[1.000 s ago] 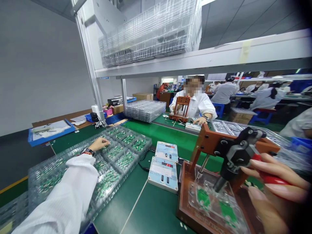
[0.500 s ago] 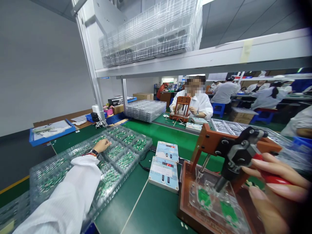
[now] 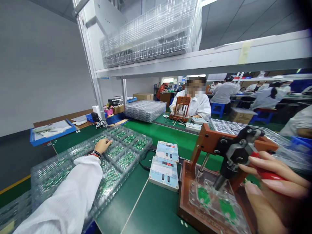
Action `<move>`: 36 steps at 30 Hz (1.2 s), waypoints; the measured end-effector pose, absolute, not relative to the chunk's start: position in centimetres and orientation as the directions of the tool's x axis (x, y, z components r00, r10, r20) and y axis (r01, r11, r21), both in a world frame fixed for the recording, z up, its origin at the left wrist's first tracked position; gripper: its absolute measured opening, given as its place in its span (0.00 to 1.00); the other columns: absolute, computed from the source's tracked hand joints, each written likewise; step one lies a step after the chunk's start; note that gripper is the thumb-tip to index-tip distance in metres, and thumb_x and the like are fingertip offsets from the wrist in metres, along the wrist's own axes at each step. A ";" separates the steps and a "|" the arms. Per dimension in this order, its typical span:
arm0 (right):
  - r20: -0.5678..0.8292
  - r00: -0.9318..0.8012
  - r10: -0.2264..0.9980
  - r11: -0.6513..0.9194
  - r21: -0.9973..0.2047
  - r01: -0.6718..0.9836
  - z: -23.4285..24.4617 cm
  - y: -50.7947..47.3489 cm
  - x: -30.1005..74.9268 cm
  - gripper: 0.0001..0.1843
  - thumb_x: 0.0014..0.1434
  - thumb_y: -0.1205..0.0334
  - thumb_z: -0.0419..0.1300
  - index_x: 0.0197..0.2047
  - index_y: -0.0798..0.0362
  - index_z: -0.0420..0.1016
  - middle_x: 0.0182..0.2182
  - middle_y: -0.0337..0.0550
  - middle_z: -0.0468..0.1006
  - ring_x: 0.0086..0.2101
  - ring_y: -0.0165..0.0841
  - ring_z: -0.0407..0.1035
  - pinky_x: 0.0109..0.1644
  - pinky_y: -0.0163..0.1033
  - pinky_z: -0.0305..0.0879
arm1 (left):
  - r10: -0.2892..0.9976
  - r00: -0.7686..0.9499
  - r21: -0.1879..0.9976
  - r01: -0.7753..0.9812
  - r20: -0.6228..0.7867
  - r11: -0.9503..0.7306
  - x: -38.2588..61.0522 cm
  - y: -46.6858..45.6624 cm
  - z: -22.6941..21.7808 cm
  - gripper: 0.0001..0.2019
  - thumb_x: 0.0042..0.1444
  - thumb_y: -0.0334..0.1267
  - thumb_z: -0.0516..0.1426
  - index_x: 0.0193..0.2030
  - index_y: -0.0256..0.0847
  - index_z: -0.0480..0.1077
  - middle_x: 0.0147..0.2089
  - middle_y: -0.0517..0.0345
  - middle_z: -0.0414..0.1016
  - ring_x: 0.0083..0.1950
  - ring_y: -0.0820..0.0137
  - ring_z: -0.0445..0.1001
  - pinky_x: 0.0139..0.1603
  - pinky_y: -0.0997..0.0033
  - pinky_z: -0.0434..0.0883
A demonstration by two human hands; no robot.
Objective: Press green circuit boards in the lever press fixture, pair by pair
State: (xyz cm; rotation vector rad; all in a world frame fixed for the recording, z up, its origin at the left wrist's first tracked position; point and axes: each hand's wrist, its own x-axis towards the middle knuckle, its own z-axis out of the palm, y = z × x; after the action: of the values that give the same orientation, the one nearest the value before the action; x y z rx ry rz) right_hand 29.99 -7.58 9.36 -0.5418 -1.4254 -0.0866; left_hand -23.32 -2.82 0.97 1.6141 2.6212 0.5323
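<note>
My left hand [image 3: 103,145] hangs over a clear compartment tray [image 3: 136,164] filled with small green circuit boards [image 3: 125,159]. Its fingers are curled in, and whatever they may hold is hidden. At the right, my right hand [image 3: 273,182] is wrapped round the red handle [image 3: 268,174] of a toggle clamp [image 3: 240,152]. The clamp is mounted on a brown test fixture [image 3: 209,139]. Under its black plunger lies a clear plate, where two green boards [image 3: 227,208] show.
Two counter boxes [image 3: 163,172] with red digits stand between tray and fixture. Stacked clear trays [image 3: 146,109] sit farther back, more on the shelf [image 3: 156,66] overhead. A co-worker [image 3: 192,100] sits opposite behind a similar fixture [image 3: 181,109]. A blue bin [image 3: 52,131] lies far left.
My right hand and the red handle have shifted slightly left. My left hand has barely moved over the tray. The co-worker's hand opposite has dropped lower.
</note>
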 end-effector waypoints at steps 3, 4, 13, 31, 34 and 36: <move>0.958 0.171 0.230 0.911 -0.273 0.309 10.5 -10.0 27.7 0.17 0.47 0.69 0.65 0.40 0.44 0.69 0.43 0.53 0.74 0.53 0.53 0.66 0.50 0.68 0.67 | 0.865 -0.469 0.301 0.863 0.177 0.406 -23.3 -3.0 1.5 0.14 0.62 0.46 0.55 0.39 0.36 0.72 0.40 0.55 0.75 0.43 0.67 0.75 0.47 0.61 0.70; 0.958 0.153 0.244 0.911 -0.281 0.303 10.9 -10.6 27.2 0.19 0.47 0.71 0.64 0.42 0.45 0.69 0.44 0.52 0.74 0.53 0.51 0.66 0.53 0.67 0.65 | 0.861 -0.474 0.302 0.861 0.184 0.409 -23.3 -3.1 2.0 0.13 0.61 0.46 0.57 0.37 0.36 0.73 0.39 0.55 0.76 0.42 0.67 0.75 0.46 0.62 0.70; 0.916 -0.146 0.373 0.896 -0.315 0.314 12.9 -12.5 29.2 0.13 0.61 0.68 0.54 0.49 0.46 0.65 0.52 0.45 0.69 0.60 0.43 0.58 0.64 0.59 0.56 | 0.843 -0.266 0.297 0.945 0.467 0.134 -13.6 -4.7 7.1 0.17 0.62 0.46 0.51 0.44 0.37 0.74 0.45 0.47 0.78 0.49 0.55 0.73 0.46 0.66 0.66; 0.726 -0.072 0.684 0.698 -0.621 0.357 26.4 -4.9 28.7 0.13 0.72 0.59 0.41 0.39 0.55 0.60 0.18 0.28 0.58 0.19 0.22 0.62 0.25 0.29 0.57 | -0.106 0.840 -0.300 0.070 0.532 -0.951 15.1 -16.7 -1.1 0.13 0.63 0.38 0.55 0.28 0.37 0.68 0.31 0.56 0.72 0.27 0.72 0.63 0.27 0.69 0.58; 0.622 0.008 0.783 0.541 -0.688 0.484 26.1 -2.0 29.7 0.14 0.70 0.60 0.45 0.34 0.56 0.63 0.23 0.35 0.67 0.26 0.27 0.66 0.34 0.35 0.66 | -0.071 0.891 -0.300 0.075 0.448 -0.951 14.2 -17.5 -0.9 0.10 0.65 0.36 0.53 0.32 0.37 0.69 0.32 0.55 0.72 0.29 0.70 0.64 0.30 0.68 0.60; 0.679 0.088 0.729 0.541 -0.649 0.535 23.7 -2.2 31.1 0.07 0.67 0.67 0.50 0.35 0.56 0.64 0.33 0.41 0.70 0.36 0.29 0.67 0.45 0.38 0.66 | -0.026 0.915 -0.290 0.101 0.402 -0.952 13.5 -18.0 -0.8 0.08 0.65 0.33 0.51 0.35 0.37 0.69 0.33 0.55 0.73 0.30 0.70 0.65 0.32 0.68 0.61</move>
State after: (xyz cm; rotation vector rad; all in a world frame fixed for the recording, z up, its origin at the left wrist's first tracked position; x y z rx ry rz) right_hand 31.07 -2.21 23.65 -1.1082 -1.5742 0.2011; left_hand 13.52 -18.05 -0.79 3.3755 0.0674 0.7167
